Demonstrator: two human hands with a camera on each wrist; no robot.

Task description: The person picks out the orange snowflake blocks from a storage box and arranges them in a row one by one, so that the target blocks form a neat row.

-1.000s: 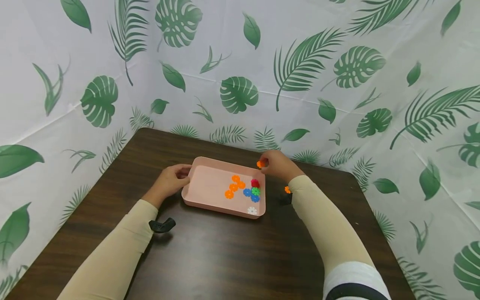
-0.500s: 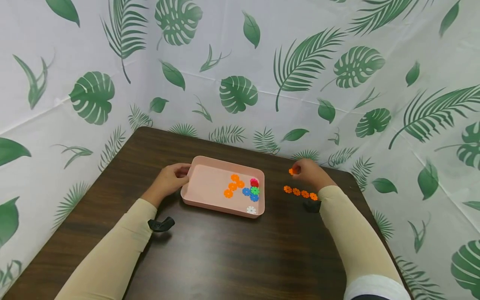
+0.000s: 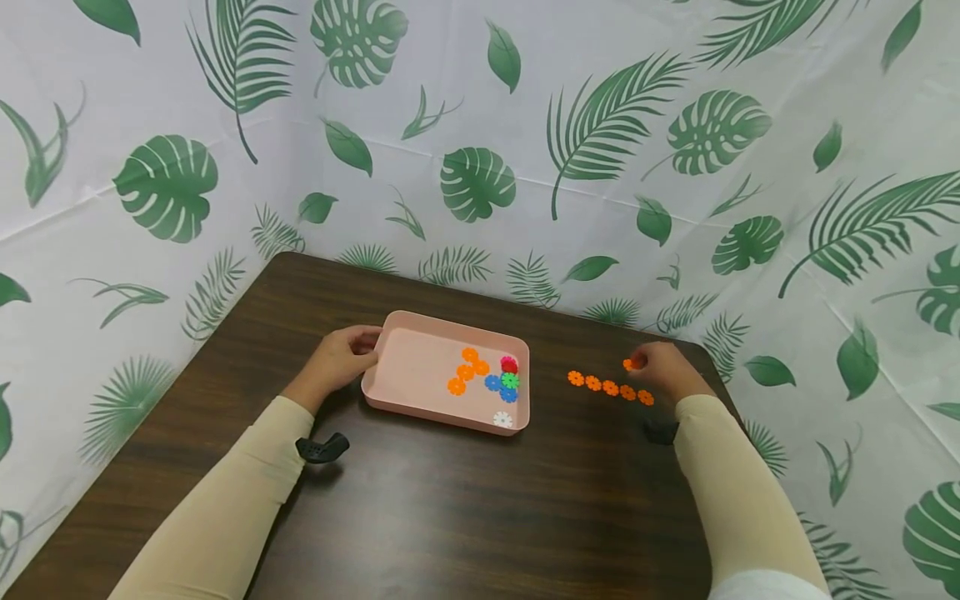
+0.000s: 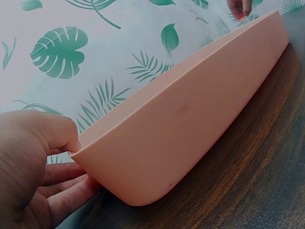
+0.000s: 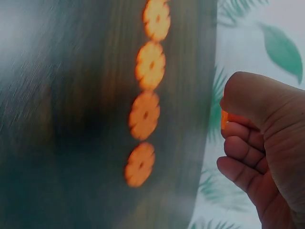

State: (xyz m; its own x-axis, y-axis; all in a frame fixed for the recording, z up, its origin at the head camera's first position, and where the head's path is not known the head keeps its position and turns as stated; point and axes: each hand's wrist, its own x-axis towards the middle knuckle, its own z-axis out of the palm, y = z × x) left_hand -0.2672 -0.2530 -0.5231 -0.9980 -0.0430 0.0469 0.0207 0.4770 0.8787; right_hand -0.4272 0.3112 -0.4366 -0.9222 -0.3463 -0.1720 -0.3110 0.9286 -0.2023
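Note:
My left hand [image 3: 333,365] grips the left end of a shallow pink tray [image 3: 412,358]. In the left wrist view, its thumb lies on the tray's rim and the other fingers are below, on the outer side. My right hand [image 3: 669,372] pinches an orange flower-shaped plastic disc [image 3: 628,365] between thumb and fingers; in the right wrist view only a sliver of this disc [image 5: 224,119] shows. The hand is above the table, just behind the right end of a row of several orange flower-shaped discs [image 3: 611,388].
Inside the tray are several orange discs [image 3: 466,372], blue discs [image 3: 492,382], a green disc [image 3: 510,380], red-pink pieces [image 3: 509,365] and a white disc [image 3: 502,419]. The dark wooden table [image 3: 420,500] meets a leaf-patterned cloth [image 3: 525,233] behind.
My right hand has moved right from the tray's far right corner to beyond the row, carrying the orange disc. The row's right end, earlier covered by the arm, now shows. My left hand stays put.

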